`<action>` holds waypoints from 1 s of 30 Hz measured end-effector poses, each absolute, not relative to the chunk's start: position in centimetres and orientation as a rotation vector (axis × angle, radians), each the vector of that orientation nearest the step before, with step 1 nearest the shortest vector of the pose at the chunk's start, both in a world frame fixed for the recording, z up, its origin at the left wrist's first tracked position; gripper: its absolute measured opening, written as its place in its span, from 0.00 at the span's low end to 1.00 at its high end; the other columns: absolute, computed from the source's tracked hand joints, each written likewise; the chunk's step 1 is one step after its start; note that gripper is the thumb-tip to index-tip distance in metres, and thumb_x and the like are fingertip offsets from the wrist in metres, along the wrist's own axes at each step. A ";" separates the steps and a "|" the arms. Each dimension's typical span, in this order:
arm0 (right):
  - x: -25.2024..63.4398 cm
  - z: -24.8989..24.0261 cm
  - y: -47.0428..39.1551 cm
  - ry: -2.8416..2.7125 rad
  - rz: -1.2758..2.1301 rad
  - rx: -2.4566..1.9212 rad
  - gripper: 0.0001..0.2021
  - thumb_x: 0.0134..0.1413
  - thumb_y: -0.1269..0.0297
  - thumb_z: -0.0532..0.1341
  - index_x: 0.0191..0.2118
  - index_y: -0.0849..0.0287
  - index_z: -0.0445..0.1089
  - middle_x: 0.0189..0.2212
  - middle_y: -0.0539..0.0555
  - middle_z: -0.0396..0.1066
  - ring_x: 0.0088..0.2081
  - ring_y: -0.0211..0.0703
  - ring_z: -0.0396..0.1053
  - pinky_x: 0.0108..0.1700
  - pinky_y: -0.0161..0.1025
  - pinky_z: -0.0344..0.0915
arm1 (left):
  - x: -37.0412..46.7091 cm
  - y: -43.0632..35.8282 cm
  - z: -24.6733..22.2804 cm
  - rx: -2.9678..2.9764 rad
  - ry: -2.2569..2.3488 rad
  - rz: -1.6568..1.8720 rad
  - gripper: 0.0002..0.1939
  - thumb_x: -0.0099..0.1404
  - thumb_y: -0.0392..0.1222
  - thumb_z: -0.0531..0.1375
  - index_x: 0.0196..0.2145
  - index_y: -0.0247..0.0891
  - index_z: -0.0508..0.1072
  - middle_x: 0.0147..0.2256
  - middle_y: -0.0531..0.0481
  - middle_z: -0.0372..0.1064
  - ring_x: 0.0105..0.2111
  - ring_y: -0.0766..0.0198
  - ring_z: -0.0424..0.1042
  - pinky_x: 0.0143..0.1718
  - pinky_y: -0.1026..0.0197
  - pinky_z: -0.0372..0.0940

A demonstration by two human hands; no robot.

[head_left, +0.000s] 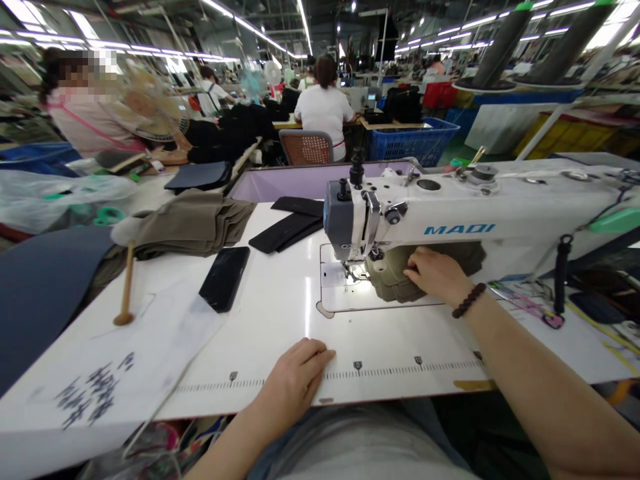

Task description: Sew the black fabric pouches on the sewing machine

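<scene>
My right hand (440, 275), with a dark bead bracelet at its wrist, reaches under the arm of the white sewing machine (450, 210). Its thumb and fingers close on the edge of an olive fabric piece (393, 283), one of several layered beside the needle area. The lit needle plate (356, 273) lies just left of these pieces. Near the table's front edge, my left hand (300, 373) rests on the white tabletop by the printed ruler, its fingers lying loosely together and holding nothing.
Black fabric strips (290, 227) lie left of the machine head, near a black phone (225, 279). Folded olive fabric (195, 223) is stacked farther left, beside a wooden-handled tool (127, 287). Scissors with pink handles (537, 310) lie at the right. A co-worker (325, 110) sits ahead.
</scene>
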State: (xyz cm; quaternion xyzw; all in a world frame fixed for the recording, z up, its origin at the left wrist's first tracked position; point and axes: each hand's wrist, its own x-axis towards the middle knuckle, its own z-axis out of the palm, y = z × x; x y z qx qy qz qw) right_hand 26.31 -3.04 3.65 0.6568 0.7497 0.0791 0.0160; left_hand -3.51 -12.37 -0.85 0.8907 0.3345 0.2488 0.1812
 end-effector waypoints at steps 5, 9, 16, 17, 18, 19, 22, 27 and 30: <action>26.6 3.5 -2.6 2.292 0.195 2.105 0.11 0.51 0.69 0.51 0.26 0.64 0.69 0.29 0.58 0.68 0.31 0.41 0.67 0.32 0.36 0.58 | -3.6 -12.3 -1.1 2.506 0.948 0.687 0.14 0.64 0.32 0.46 0.44 0.34 0.67 0.35 0.43 0.65 0.36 0.62 0.66 0.37 0.59 0.67; 26.6 3.6 -2.7 2.325 0.105 2.103 0.11 0.49 0.63 0.53 0.29 0.62 0.69 0.32 0.57 0.69 0.33 0.41 0.67 0.33 0.35 0.58 | -3.6 -12.4 -1.1 2.498 0.932 0.678 0.14 0.64 0.31 0.46 0.43 0.33 0.66 0.36 0.43 0.64 0.36 0.62 0.65 0.37 0.58 0.67; 26.5 4.1 -2.2 2.283 -0.044 2.199 0.10 0.44 0.70 0.51 0.25 0.65 0.70 0.28 0.60 0.71 0.32 0.43 0.67 0.34 0.35 0.58 | -3.6 -12.5 -1.1 2.513 0.933 0.716 0.14 0.63 0.31 0.46 0.43 0.34 0.66 0.36 0.44 0.64 0.35 0.63 0.65 0.36 0.59 0.67; 26.9 4.2 -2.0 2.282 -0.098 2.210 0.10 0.44 0.69 0.52 0.24 0.63 0.70 0.27 0.57 0.71 0.31 0.41 0.67 0.33 0.34 0.58 | -3.6 -12.5 -1.1 2.520 0.933 0.716 0.14 0.63 0.31 0.46 0.43 0.34 0.66 0.36 0.43 0.64 0.35 0.63 0.65 0.36 0.59 0.67; 27.4 4.4 -1.9 2.276 -0.152 2.226 0.10 0.43 0.69 0.52 0.24 0.62 0.70 0.26 0.55 0.71 0.30 0.40 0.67 0.32 0.32 0.58 | -3.6 -12.5 -1.1 2.525 0.931 0.717 0.14 0.63 0.31 0.46 0.43 0.34 0.66 0.36 0.43 0.64 0.35 0.63 0.65 0.36 0.59 0.67; 27.9 4.6 -1.8 2.264 -0.198 2.248 0.10 0.43 0.68 0.52 0.24 0.61 0.70 0.25 0.53 0.71 0.29 0.39 0.67 0.31 0.31 0.58 | -3.6 -12.5 -1.1 2.529 0.926 0.720 0.14 0.63 0.31 0.46 0.43 0.33 0.66 0.36 0.43 0.64 0.35 0.63 0.65 0.36 0.59 0.67; 29.3 5.3 -2.3 2.202 -0.280 2.334 0.10 0.43 0.66 0.52 0.25 0.60 0.70 0.25 0.52 0.71 0.29 0.39 0.67 0.30 0.31 0.58 | -3.6 -12.4 -1.2 2.525 0.923 0.722 0.14 0.63 0.30 0.46 0.43 0.33 0.66 0.35 0.43 0.64 0.35 0.63 0.66 0.36 0.60 0.67; 30.0 6.9 -6.3 2.141 -0.405 2.377 0.08 0.40 0.67 0.53 0.22 0.59 0.69 0.20 0.50 0.69 0.25 0.39 0.65 0.26 0.33 0.56 | -3.8 -12.4 -1.1 2.463 0.951 0.693 0.15 0.63 0.31 0.46 0.44 0.35 0.66 0.37 0.44 0.65 0.36 0.63 0.66 0.38 0.60 0.67; 29.0 7.1 -10.2 2.204 -0.554 2.251 0.07 0.39 0.69 0.52 0.19 0.57 0.66 0.17 0.48 0.66 0.22 0.37 0.63 0.25 0.33 0.54 | -2.9 -12.3 -0.4 2.460 0.933 0.649 0.16 0.63 0.31 0.46 0.47 0.36 0.63 0.40 0.44 0.64 0.39 0.63 0.66 0.41 0.59 0.66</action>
